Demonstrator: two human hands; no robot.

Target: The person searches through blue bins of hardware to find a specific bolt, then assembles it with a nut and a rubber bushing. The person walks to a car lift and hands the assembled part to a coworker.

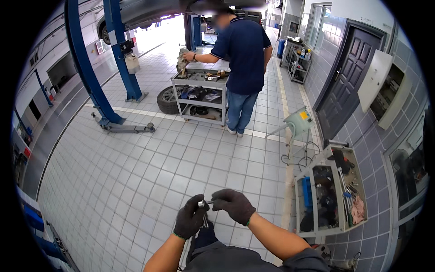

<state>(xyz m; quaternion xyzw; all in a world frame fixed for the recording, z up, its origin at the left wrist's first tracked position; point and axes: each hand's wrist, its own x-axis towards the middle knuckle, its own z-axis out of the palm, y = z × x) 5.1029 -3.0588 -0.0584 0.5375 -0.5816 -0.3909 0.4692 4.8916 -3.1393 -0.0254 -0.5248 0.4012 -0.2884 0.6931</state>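
Observation:
Both my hands wear dark work gloves and are raised in front of my body, close together. My left hand point(190, 218) is closed around a shiny metal tool that looks like a ratchet wrench point(202, 204). Its round head shows at the fingertips, and a slim metal shank points down below the hand. From the right, my right hand point(234, 206) pinches a short thin silver rod point(210, 202) that meets the tool's head. Whether the rod is seated in the head, I cannot tell. Gloved fingers hide part of both pieces.
Ahead, a person point(247, 59) in a navy shirt reaches over a tool cart point(201, 111), with a wheel point(167, 100) beside it. A blue lift post point(90, 68) stands left, its arm low over the floor. A second cart point(333, 231), a green stand point(299, 123) and cables are right.

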